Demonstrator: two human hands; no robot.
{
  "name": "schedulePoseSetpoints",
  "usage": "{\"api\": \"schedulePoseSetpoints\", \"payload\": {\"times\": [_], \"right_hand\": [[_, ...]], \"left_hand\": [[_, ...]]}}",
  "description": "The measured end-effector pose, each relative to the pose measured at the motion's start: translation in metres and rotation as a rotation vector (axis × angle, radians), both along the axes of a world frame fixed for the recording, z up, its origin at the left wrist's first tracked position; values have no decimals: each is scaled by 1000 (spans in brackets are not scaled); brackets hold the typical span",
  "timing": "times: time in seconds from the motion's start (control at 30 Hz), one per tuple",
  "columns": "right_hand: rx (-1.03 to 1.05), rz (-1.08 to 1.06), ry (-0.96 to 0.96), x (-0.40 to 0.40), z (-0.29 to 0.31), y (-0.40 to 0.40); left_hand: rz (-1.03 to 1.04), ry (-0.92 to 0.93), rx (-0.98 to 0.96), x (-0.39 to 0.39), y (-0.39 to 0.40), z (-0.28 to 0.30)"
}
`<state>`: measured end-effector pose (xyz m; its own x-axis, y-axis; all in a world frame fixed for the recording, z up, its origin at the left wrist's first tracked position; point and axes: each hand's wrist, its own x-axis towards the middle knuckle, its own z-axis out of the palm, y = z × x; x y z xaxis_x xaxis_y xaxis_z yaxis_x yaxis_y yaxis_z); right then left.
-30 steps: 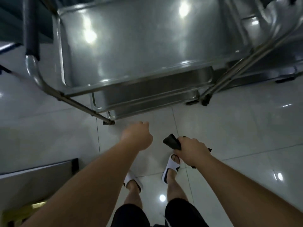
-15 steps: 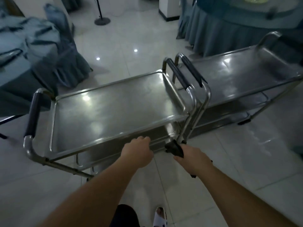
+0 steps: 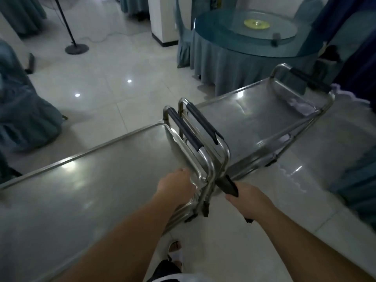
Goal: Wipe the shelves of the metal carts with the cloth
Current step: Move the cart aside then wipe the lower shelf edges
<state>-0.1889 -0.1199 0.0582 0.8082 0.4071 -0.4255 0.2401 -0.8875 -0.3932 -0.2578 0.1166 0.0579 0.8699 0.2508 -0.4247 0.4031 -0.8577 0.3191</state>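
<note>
In the head view, two metal carts are seen end to end, their black-sleeved handles side by side: the near cart at 9 o'clock, the far cart at 2 o'clock. A dark cloth is gripped in the curled fingers of the right hand, just beside the handle posts. The left hand is held over the near cart's corner, fingers curled on nothing visible.

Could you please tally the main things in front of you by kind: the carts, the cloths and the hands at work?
Metal carts: 2, the near cart and the far cart.
Dark cloths: 1, the cloth gripped in the right hand.
Hands: 2, the right hand and the left hand, which is by the near cart's corner.
Total: 5.
</note>
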Motion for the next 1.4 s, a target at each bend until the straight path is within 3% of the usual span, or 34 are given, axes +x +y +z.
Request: {"api": "schedulePoseSetpoints", "payload": {"times": [0.23,0.47,0.6,0.73,0.9,1.07,1.23,1.4], "right_hand": [[54,-102,-18,94,9,22],[85,25,-25,192,-1,66],[171,192,-33,256,-2,110],[213,495,-79,294,-2,143],[182,936,-316,303,-12,160],[159,1245,-392,289,-44,149],[-16,1394,-277,290,-94,117],[-20,1409,-304,292,-100,118]], "left_hand": [[-37,7,0,95,34,-6],[100,52,-27,143,53,-19],[275,101,4,155,65,-25],[495,124,0,154,57,-28],[667,169,-31,140,16,-39],[795,226,-71,112,-25,-49],[854,247,-75,92,-39,-57],[815,260,-101,92,-39,-65]]}}
